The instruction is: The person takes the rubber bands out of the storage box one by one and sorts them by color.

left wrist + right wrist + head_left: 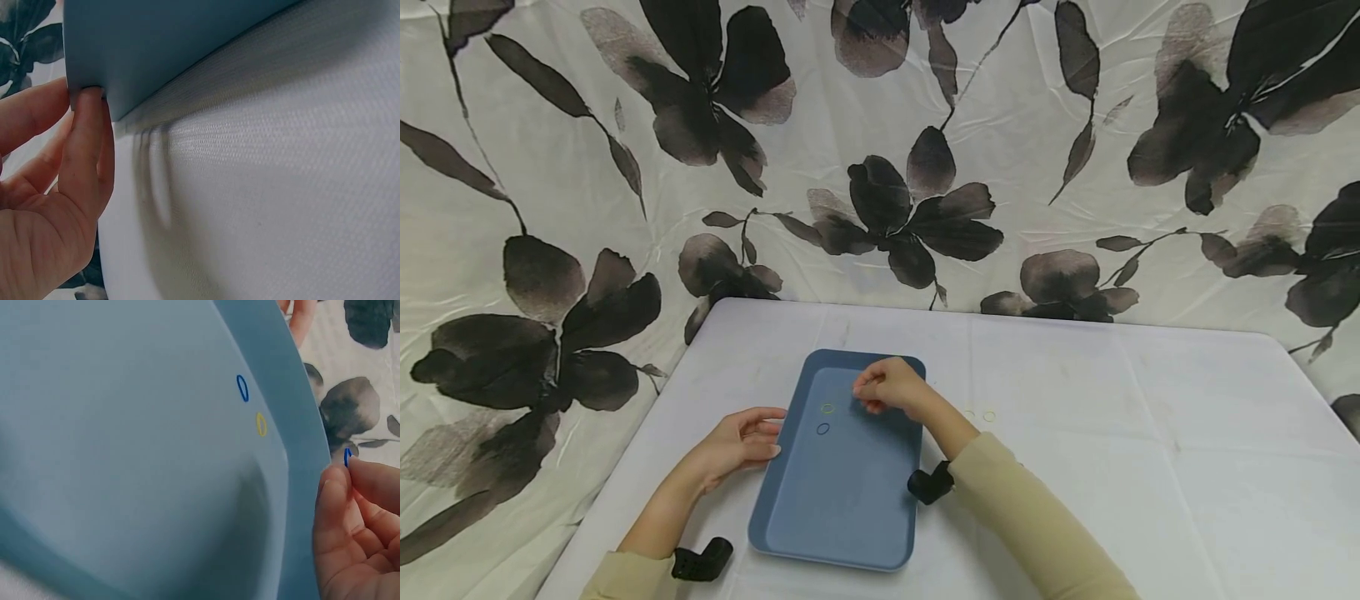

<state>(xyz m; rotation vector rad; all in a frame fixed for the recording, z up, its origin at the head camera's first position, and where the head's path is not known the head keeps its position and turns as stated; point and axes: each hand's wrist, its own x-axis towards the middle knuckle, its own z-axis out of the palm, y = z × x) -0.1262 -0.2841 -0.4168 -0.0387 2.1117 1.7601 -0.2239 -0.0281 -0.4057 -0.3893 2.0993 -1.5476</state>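
My right hand (891, 385) is over the far part of the blue tray (850, 500). Between its thumb and finger it pinches a small blue rubber band (347, 457), seen in the right wrist view. On the tray floor lie a yellow rubber band (827, 408) and a dark blue rubber band (823, 428), apart from each other. My left hand (741, 442) is at the tray's left side. Its extended fingers (84, 134) touch the outer rim in the left wrist view.
To the right of the tray, two pale yellow rubber bands (988, 416) lie on the white tablecloth (1112, 467). A floral curtain (880, 125) hangs behind the table's far edge. Black wrist mounts (703, 559) are on both arms.
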